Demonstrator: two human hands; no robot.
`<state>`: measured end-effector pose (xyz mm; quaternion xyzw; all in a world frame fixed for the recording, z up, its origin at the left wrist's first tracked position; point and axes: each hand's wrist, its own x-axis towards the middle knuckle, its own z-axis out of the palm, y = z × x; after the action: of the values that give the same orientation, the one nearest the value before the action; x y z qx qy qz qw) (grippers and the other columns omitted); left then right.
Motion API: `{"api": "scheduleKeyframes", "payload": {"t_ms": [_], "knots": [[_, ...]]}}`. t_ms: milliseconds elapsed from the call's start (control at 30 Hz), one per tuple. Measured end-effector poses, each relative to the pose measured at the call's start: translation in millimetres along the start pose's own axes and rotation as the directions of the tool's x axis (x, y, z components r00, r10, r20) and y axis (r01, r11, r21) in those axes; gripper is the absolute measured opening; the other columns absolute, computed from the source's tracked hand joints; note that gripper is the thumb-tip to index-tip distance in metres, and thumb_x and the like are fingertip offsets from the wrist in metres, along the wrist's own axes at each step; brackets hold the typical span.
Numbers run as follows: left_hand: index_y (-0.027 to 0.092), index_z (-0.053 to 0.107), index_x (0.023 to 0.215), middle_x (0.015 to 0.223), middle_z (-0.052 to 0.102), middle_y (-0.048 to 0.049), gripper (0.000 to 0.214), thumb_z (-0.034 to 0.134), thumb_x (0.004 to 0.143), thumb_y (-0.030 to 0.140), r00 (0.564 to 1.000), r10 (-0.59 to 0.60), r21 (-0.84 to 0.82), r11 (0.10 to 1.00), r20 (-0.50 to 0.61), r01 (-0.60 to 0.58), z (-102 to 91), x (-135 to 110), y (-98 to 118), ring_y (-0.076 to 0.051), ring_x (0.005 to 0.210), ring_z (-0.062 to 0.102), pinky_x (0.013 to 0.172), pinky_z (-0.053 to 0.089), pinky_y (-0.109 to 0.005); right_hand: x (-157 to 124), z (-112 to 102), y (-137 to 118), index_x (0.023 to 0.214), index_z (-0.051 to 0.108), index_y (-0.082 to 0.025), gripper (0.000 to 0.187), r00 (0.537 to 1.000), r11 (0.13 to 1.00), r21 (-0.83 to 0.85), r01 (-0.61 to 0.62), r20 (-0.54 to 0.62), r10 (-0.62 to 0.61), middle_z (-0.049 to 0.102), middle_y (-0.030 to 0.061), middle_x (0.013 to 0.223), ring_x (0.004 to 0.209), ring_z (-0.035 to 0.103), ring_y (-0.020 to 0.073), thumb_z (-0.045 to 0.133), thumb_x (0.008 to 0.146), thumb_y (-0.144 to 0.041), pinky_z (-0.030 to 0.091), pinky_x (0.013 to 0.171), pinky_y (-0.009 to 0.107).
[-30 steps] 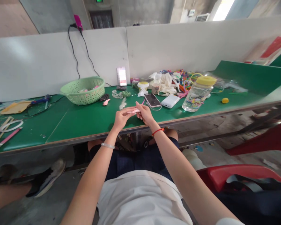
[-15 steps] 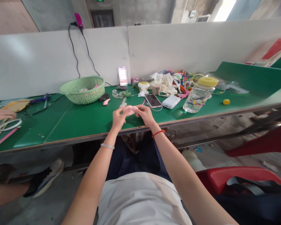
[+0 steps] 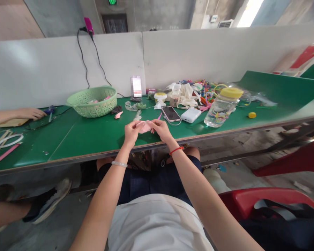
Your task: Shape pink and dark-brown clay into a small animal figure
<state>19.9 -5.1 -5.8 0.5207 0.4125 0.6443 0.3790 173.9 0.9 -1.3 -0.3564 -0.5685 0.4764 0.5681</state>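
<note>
Both left hand and right hand tight on pink piece; pink bits in basket.

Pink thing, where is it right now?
In the head view, the pink thing is pinched between the left hand and the right hand, over the near edge of the green table, close to the phone.

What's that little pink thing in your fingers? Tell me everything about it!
The pink thing is small, pale pink and looks soft and crumpled, like thin rubber or cloth; it is too blurred to say which. The left hand and the right hand pinch it in their fingertips, one at each end, so it lies sideways between them. It sits over the green table near the front edge; whether it touches the table cannot be told.
</note>
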Motion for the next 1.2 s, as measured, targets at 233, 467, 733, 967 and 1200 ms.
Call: {"api": "scheduleKeyframes", "payload": {"t_ms": [233, 467, 733, 967, 1200], "knots": [[0.015, 0.079, 0.075, 0.065, 0.07, -0.0022, 0.033, 0.089, 0.063, 0.043, 0.999, 0.008, 0.029, 1.0, 0.046, -0.009, 0.5, 0.7, -0.9, -0.015, 0.063, 0.06, 0.058, 0.045, -0.024, -0.8, -1.2, 1.8, 0.085, 0.077, -0.019, 0.045, 1.0, 1.0, 0.001, 0.014, -0.005, -0.014, 0.069, 0.0006, 0.072, 0.057, 0.052, 0.0105, 0.086, 0.06, -0.056, 0.043, 0.052, 0.025], [0.016, 0.079, 0.086, 0.078, 0.075, -0.0055, 0.039, 0.085, 0.069, 0.05, 0.997, 0.041, 0.018, 0.999, 0.061, -0.042, 1.0, 2.5, -5.2, -0.016, 0.067, 0.065, 0.063, 0.051, -0.026, 3.2, -4.3, 5.8, 0.08, 0.077, -0.018, 0.043, 0.994, 0.999, 0.034, 0.005, -0.109, -0.001, 0.066, 0.0003, 0.066, 0.053, 0.047, 0.0102, 0.08, 0.064, -0.058, 0.039, 0.05, 0.026], [0.018, 0.082, 0.089, 0.086, 0.079, -0.0088, 0.033, 0.082, 0.074, 0.048, 0.992, 0.077, 0.079, 0.993, 0.098, -0.085, -1.1, -1.1, -4.4, -0.022, 0.078, 0.07, 0.074, 0.056, -0.031, -0.6, -1.1, 1.0, 0.074, 0.074, -0.017, 0.043, 0.997, 0.998, 0.055, -0.028, -0.07, 0.032, 0.067, 0.0002, 0.067, 0.062, 0.053, 0.0118, 0.088, 0.056, -0.053, 0.041, 0.057, 0.025], [0.018, 0.082, 0.087, 0.082, 0.079, -0.0086, 0.035, 0.08, 0.074, 0.051, 0.991, 0.088, 0.11, 0.989, 0.098, -0.099, 1.5, -3.6, 0.6, -0.021, 0.072, 0.068, 0.067, 0.055, -0.031, 2.3, -1.3, 3.3, 0.062, 0.066, -0.017, 0.049, 0.995, 0.997, 0.056, -0.05, -0.085, 0.055, 0.058, -0.0023, 0.055, 0.054, 0.046, 0.0102, 0.089, 0.05, -0.059, 0.037, 0.052, 0.025], [0.016, 0.082, 0.089, 0.084, 0.079, -0.0092, 0.038, 0.079, 0.074, 0.051, 0.992, 0.081, 0.128, 0.987, 0.095, -0.093, 1.4, -3.2, 2.7, -0.02, 0.071, 0.068, 0.065, 0.053, -0.029, 2.2, 0.0, 3.5, 0.06, 0.064, -0.017, 0.051, 0.996, 0.999, 0.052, -0.014, -0.087, 0.018, 0.053, -0.0028, 0.054, 0.054, 0.042, 0.0096, 0.083, 0.058, -0.065, 0.032, 0.052, 0.026]]}}
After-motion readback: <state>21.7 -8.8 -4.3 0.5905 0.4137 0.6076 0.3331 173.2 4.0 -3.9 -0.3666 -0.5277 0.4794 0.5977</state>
